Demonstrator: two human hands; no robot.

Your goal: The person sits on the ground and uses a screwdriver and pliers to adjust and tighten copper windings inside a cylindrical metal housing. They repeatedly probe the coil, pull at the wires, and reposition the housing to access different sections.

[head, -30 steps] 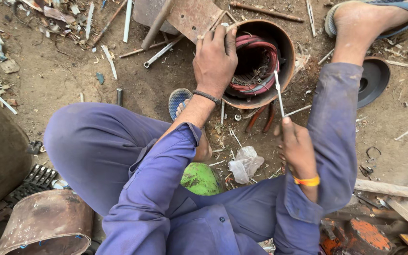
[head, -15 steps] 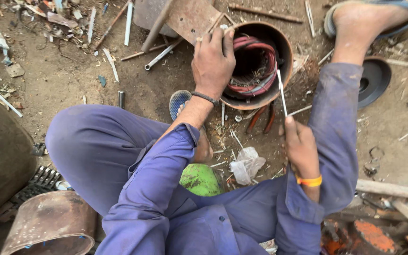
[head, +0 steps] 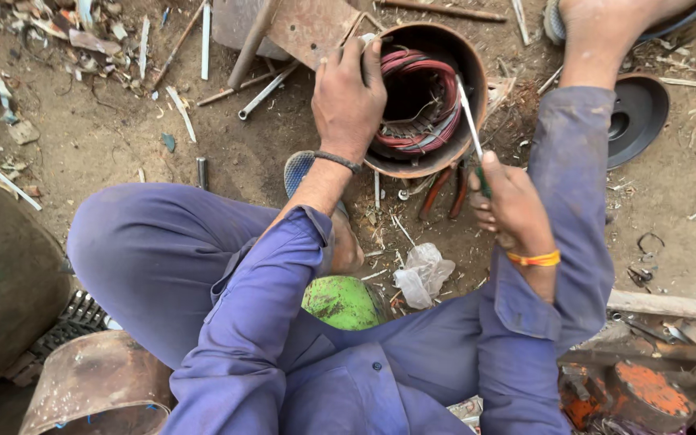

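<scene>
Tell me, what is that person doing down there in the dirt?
A person in blue work clothes sits on the ground. Their left hand grips the rim of a rusty round metal shell with red wire coils inside. Their right hand holds a screwdriver, its tip poking into the coils. Metal scraps lie around.

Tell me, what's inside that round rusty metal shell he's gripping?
Inside the rusty shell sit red wire coils, with the screwdriver tip poking in. The left hand covers the near-left rim; the bottom stays dark.
</scene>
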